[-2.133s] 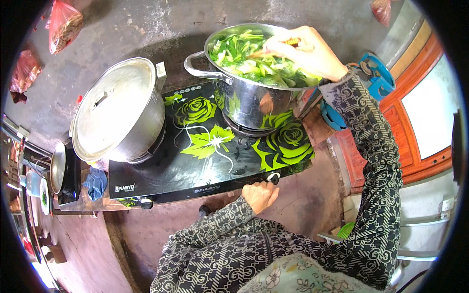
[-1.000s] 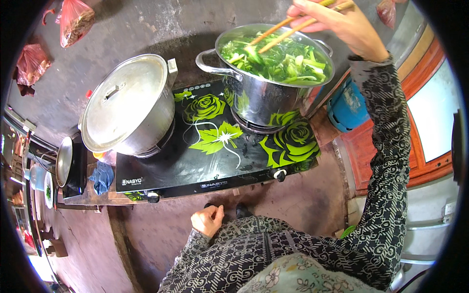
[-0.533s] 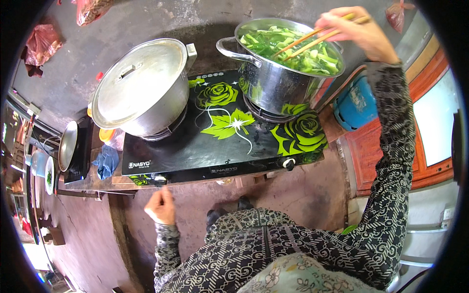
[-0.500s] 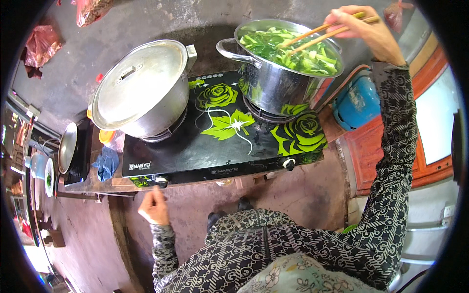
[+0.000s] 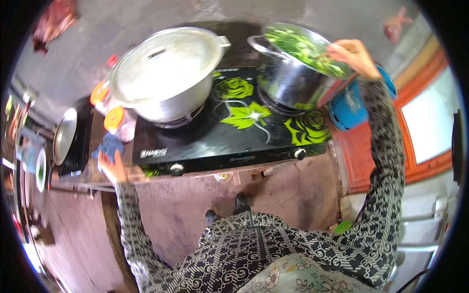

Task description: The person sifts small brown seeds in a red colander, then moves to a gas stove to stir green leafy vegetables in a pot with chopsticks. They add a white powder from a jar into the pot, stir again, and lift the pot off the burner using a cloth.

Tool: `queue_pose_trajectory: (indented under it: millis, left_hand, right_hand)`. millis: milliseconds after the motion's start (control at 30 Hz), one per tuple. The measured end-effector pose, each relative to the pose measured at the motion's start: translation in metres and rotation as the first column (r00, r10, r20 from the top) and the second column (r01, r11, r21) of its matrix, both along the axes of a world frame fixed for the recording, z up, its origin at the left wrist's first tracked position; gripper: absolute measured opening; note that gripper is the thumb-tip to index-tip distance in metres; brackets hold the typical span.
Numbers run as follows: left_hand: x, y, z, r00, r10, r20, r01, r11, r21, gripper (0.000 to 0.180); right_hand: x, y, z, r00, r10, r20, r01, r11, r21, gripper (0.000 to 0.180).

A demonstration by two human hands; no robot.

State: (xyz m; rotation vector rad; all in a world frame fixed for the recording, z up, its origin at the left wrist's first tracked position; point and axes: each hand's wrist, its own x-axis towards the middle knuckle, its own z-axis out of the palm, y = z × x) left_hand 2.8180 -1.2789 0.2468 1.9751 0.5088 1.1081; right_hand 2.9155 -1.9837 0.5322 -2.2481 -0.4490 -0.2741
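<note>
Here, the crumpled blue cloth (image 5: 110,145) touches the left hand (image 5: 113,167), grip unclear, near the worktop's (image 5: 127,157) front edge. The right hand (image 5: 356,58) pinches blurred chopsticks (image 5: 324,57) over the pot (image 5: 292,80).

I read this as a kitchen; can't confirm home vs. eatery. Evidence: two-burner hob (image 5: 195,139) right of the left hand (image 5: 112,167), big lidded pot (image 5: 171,97) on it. Steel pot (image 5: 286,80) of greens (image 5: 298,46) just left of the right hand (image 5: 357,57); blue gas cylinder (image 5: 348,108) near that hand. Orange-lidded jars (image 5: 116,121) beyond the left hand, shallow pan (image 5: 66,136) to its left. Grey wall (image 5: 234,12) past both.
</note>
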Motion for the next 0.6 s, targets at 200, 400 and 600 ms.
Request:
queue_pose_trajectory:
  millis: [200, 400, 600]
  left_hand:
    - [0.043, -0.011, -0.002, 0.994, 0.106, -0.027, -0.105, 0.993, 0.046, 0.105]
    - [0.045, 0.007, -0.001, 0.971, -0.016, -0.237, 0.024, 0.999, 0.034, 0.124]
    - [0.075, -0.032, 0.019, 0.942, 0.024, -0.336, 0.06, 0.969, 0.238, 0.122]
  right_hand:
    - [-0.098, -0.003, 0.048, 0.942, -0.281, 0.183, 0.267, 0.959, 0.099, 0.034]
    - [-0.097, 0.011, 0.016, 0.961, -0.233, -0.151, 0.247, 0.966, 0.08, 0.034]
    - [-0.128, -0.005, 0.056, 0.938, -0.305, 0.163, 0.301, 0.952, 0.053, 0.034]
